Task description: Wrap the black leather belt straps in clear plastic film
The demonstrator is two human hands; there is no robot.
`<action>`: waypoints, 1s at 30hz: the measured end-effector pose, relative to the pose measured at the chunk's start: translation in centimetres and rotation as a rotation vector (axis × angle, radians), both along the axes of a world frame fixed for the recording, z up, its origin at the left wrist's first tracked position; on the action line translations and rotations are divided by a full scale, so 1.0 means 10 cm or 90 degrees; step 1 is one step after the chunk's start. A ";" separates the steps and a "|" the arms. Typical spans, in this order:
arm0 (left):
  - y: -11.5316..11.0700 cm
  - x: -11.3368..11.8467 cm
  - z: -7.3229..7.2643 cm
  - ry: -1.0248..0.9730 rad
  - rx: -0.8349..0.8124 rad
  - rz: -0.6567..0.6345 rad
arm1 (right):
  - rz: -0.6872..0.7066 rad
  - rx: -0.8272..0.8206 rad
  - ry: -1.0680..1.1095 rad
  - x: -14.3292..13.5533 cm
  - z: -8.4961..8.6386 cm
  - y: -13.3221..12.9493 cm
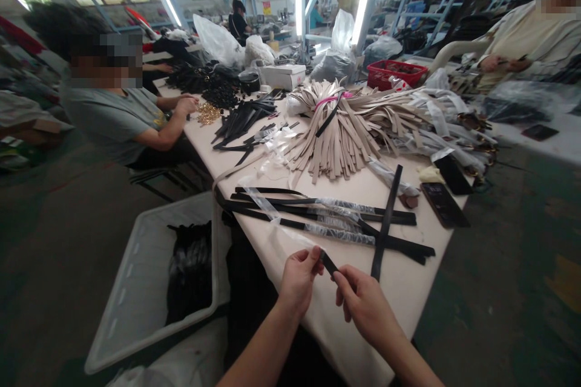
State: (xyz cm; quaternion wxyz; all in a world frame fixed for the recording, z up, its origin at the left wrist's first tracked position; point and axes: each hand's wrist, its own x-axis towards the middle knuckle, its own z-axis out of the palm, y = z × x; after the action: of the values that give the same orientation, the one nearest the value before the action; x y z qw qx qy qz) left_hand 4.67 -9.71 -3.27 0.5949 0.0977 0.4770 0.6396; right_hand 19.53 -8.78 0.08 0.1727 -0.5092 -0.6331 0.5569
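Note:
Between my two hands, over the near part of the table, is a black strap (328,263). My left hand (300,278) pinches its upper end, where a strip of clear plastic film seems to meet the fingers. Thumb and fingers of my right hand (361,296) are closed on the strap's lower end. Just beyond lie several black straps (290,224), side by side, with clear plastic film (338,233) wrapped round their middles. Another black strap (388,217) lies crosswise over their right ends.
Bundled beige straps (336,139) cover the table's (299,308) middle. A phone (442,202) lies near the right edge. A white bin (118,296) with black pieces stands at the left. One person (113,103) sits at left; another (521,48) works at right. A red basket (394,74) stands behind.

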 end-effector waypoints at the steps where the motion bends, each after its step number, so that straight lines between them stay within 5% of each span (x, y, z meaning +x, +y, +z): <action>1: -0.02 0.00 -0.03 0.024 0.001 -0.033 | 0.009 0.000 -0.006 0.00 0.01 0.02; 6: -0.14 -0.02 -0.11 0.100 0.009 -0.148 | 0.059 -0.009 -0.014 0.02 0.08 0.08; 11: -0.15 -0.16 -0.05 0.037 -0.024 0.024 | 0.159 0.156 -0.121 0.18 0.19 0.12; 18: -0.25 0.02 -0.03 -0.005 -0.048 -0.079 | 0.195 0.118 -0.133 0.08 0.24 0.17; 23: -0.28 -0.04 -0.01 0.053 -0.037 -0.001 | 0.213 0.201 -0.218 0.32 0.28 0.13; 30: -0.35 0.15 -0.15 0.165 0.009 -0.148 | 0.196 0.034 -0.117 0.28 0.26 0.12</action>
State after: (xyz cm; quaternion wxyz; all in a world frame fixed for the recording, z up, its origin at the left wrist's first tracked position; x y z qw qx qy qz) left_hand 6.16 -13.17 -4.76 0.5973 0.2381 0.5309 0.5520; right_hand 22.28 -7.61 2.67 0.0403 -0.4502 -0.7315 0.5105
